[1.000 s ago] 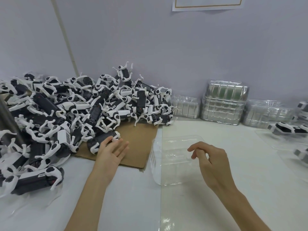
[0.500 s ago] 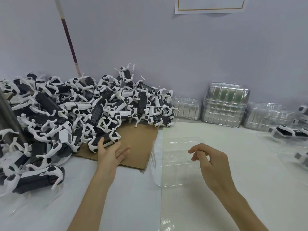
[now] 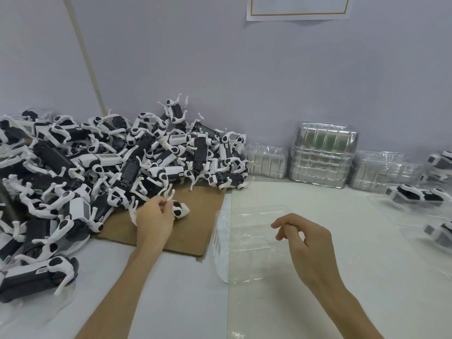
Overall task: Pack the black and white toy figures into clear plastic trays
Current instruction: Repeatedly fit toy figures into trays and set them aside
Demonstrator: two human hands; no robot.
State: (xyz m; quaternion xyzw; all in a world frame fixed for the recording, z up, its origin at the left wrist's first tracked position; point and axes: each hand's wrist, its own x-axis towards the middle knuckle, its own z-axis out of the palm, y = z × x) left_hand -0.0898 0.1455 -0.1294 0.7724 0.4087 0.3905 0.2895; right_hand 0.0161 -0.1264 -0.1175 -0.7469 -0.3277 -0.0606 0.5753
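Observation:
A big heap of black and white toy figures [image 3: 102, 165] covers the left of the table, partly on a brown cardboard sheet [image 3: 195, 216]. My left hand [image 3: 154, 218] grips one toy figure [image 3: 179, 208] at the heap's near edge, over the cardboard; its white legs stick out above and left of my fingers. A clear plastic tray [image 3: 247, 241] lies in front of me with nothing in it. My right hand [image 3: 303, 241] hovers over the tray's right side, fingers loosely curled, holding nothing.
Stacks of clear trays [image 3: 322, 157] stand along the back wall [image 3: 269, 69]. At the right, several figures [image 3: 415, 195] sit in clear trays. One figure [image 3: 36, 277] lies alone at the near left. The table top [image 3: 293, 309] is white.
My left hand closed round a figure at the heap's edge and drew it out onto the cardboard. My right hand stayed over the tray.

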